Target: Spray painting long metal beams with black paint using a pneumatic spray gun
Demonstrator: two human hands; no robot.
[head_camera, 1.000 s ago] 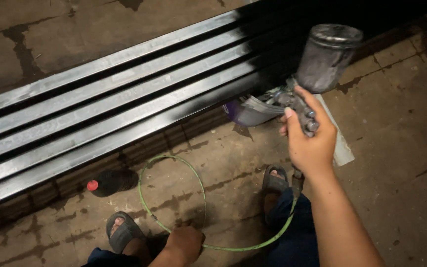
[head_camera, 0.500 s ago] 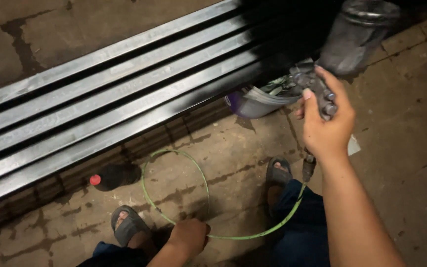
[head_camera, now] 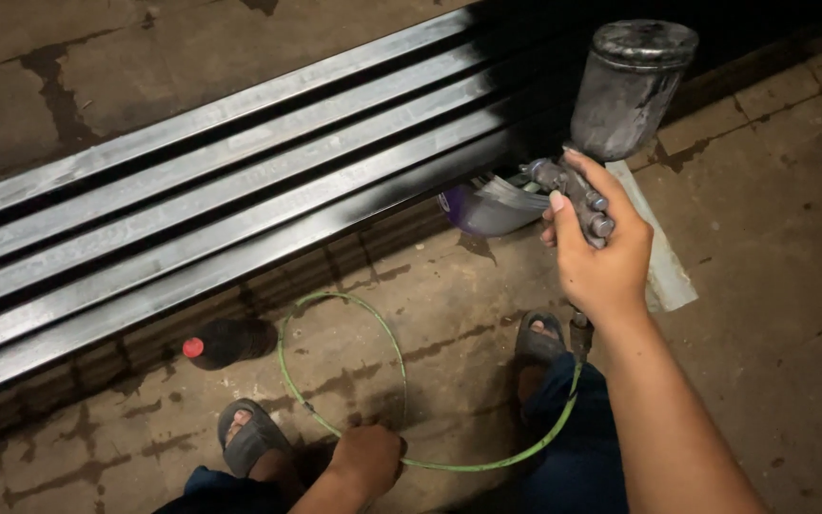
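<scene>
1. Head view: the ground is a worn, stained concrete floor (head_camera: pixel 773 286) with dark cracks and brick-like joints, dimly lit.
2. A row of long metal bars (head_camera: pixel 240 209) lies on the floor and runs slantwise across the upper part of the view. Their right stretch is coated black; their left stretch is a bare grey with black edges.
3. The right hand (head_camera: pixel 601 252) is pressed around the handle of a spray gun (head_camera: pixel 573 195), just beside the near edge of the bars at their black end. Its fingers (head_camera: pixel 556 202) wrap the front of the handle.
4. The gun's grey metal cup (head_camera: pixel 632 90) stands upright on top of the gun, over the black end of the bars.
5. A thin green hose (head_camera: pixel 344 309) leaves the bottom of the gun's handle and curls in a loop on the floor, on the near side of the bars.
6. The left hand (head_camera: pixel 368 459) is closed around the hose, well apart from the bars, low in the view.
7. A dark bottle with a red cap (head_camera: pixel 225 343) lies on its side on the floor, just beside the near edge of the bars.
8. A purple container (head_camera: pixel 487 205) sits at the near edge of the bars, next to the gun.
9. Two feet in grey sandals (head_camera: pixel 251 438) rest on the floor on the near side of the bars, either side of the hose loop.
</scene>
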